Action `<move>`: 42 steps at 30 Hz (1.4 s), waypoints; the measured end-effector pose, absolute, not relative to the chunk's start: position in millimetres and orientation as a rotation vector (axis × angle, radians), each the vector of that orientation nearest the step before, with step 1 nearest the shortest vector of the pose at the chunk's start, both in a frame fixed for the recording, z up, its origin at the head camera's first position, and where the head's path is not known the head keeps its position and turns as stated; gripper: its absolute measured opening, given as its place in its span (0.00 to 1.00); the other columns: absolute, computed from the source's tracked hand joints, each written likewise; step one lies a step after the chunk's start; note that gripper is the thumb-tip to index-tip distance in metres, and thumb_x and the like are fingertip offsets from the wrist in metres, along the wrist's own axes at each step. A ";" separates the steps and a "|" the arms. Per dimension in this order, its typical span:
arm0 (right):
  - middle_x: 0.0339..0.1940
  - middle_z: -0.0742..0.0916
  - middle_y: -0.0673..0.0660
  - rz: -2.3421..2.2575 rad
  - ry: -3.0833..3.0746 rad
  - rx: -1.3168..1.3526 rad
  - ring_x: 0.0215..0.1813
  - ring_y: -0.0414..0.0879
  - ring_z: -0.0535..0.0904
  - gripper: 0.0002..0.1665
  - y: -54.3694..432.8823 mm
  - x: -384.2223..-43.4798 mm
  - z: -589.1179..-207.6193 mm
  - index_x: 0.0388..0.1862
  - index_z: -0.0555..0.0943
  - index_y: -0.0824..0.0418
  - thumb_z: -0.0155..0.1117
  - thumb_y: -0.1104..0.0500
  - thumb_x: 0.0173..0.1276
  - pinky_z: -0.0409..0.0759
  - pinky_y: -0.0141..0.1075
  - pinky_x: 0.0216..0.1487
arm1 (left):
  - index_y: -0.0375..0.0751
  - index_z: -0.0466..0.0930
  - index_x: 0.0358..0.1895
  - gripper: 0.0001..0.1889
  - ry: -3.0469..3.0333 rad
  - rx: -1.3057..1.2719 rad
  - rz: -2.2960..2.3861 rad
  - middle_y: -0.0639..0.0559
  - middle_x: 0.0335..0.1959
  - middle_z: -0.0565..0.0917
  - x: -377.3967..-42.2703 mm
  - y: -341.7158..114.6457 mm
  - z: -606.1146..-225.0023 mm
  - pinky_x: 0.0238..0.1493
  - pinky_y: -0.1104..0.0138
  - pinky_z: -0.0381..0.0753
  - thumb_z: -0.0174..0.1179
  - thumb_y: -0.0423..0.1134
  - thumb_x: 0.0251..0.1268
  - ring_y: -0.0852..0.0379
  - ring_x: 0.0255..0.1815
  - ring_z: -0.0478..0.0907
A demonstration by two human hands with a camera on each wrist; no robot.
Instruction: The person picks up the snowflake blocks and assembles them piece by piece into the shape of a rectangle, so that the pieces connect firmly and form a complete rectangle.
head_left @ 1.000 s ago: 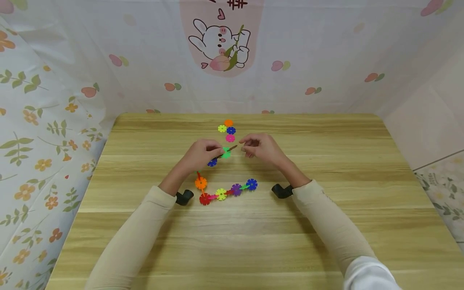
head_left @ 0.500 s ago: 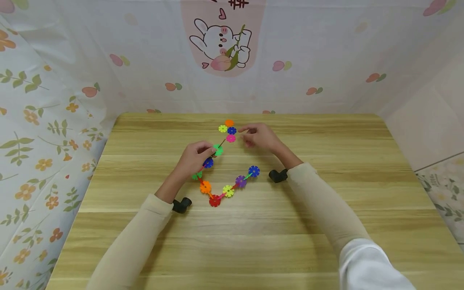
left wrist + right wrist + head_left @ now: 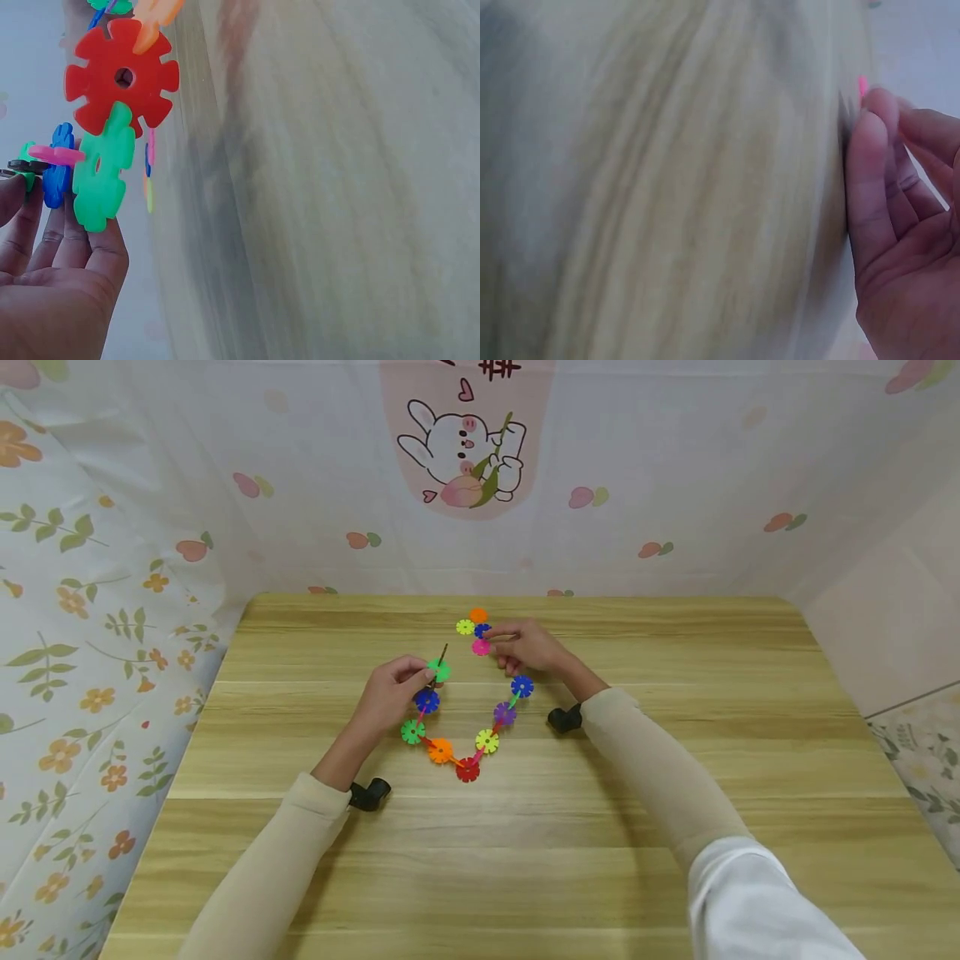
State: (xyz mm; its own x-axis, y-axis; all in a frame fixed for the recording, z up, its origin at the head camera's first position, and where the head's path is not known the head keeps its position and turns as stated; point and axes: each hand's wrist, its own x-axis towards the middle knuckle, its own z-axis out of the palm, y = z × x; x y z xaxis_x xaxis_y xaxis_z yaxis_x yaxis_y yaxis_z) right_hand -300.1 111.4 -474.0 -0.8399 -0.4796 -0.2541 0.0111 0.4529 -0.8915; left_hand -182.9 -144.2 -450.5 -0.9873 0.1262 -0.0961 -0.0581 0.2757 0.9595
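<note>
A chain of notched, interlocking snowflake discs point(image 3: 441, 752) curves across the head view. My left hand point(image 3: 386, 697) pinches its upper left end, at a light green disc point(image 3: 440, 671) with a dark brown disc point(image 3: 443, 653) slotted into it edge-on. The left wrist view shows blue point(image 3: 57, 180), green point(image 3: 105, 180) and red point(image 3: 97, 79) discs linked beyond the fingers. My right hand point(image 3: 531, 647) reaches over the loose discs, its fingertips right at a pink disc point(image 3: 480, 647) and overlapping a dark blue one point(image 3: 482, 631). A pink edge point(image 3: 862, 86) shows past those fingertips in the right wrist view.
Orange point(image 3: 478, 615) and yellow point(image 3: 465, 627) loose discs lie near the back of the wooden table point(image 3: 480, 860). The chain's free end, a blue disc point(image 3: 522, 686), lies just below the right hand. A patterned cloth point(image 3: 600, 552) hangs behind the table.
My left hand has drawn left with the chain's end, and the chain has swung into a U shape, its free end rising rightward. My right hand has moved up and left to the loose discs.
</note>
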 end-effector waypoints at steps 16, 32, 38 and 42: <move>0.14 0.81 0.55 -0.952 2.461 -0.650 0.15 0.46 0.74 0.21 102.4 -302.8 -474.7 0.66 0.76 0.55 0.55 0.56 0.75 0.72 0.34 0.21 | 0.36 0.79 0.49 0.14 2.345 0.025 1.872 0.38 0.42 0.87 -179.2 -149.0 -453.0 0.39 0.70 0.80 0.58 0.43 0.71 0.57 0.34 0.81; 0.20 0.81 0.54 -1.012 2.422 -0.391 0.17 0.43 0.73 0.15 131.3 -305.3 -466.1 0.39 0.74 0.64 0.63 0.52 0.70 0.76 0.34 0.20 | 0.38 0.77 0.45 0.10 2.256 -0.012 1.947 0.38 0.41 0.87 -175.3 -145.2 -454.4 0.43 0.61 0.85 0.60 0.41 0.69 0.57 0.34 0.85; 0.18 0.80 0.53 -1.070 2.438 -0.365 0.15 0.47 0.76 0.14 140.6 -304.9 -453.3 0.43 0.77 0.64 0.58 0.52 0.73 0.81 0.38 0.22 | 0.38 0.76 0.44 0.09 2.221 -0.024 1.996 0.37 0.43 0.87 -175.9 -140.4 -455.0 0.44 0.59 0.86 0.60 0.39 0.69 0.57 0.38 0.86; 0.21 0.83 0.55 -1.140 2.467 -0.399 0.20 0.56 0.81 0.14 142.0 -304.8 -440.7 0.46 0.76 0.67 0.54 0.56 0.75 0.84 0.44 0.27 | 0.38 0.76 0.44 0.08 2.210 -0.037 2.029 0.40 0.42 0.87 -176.9 -135.8 -456.2 0.45 0.57 0.86 0.61 0.39 0.68 0.57 0.38 0.86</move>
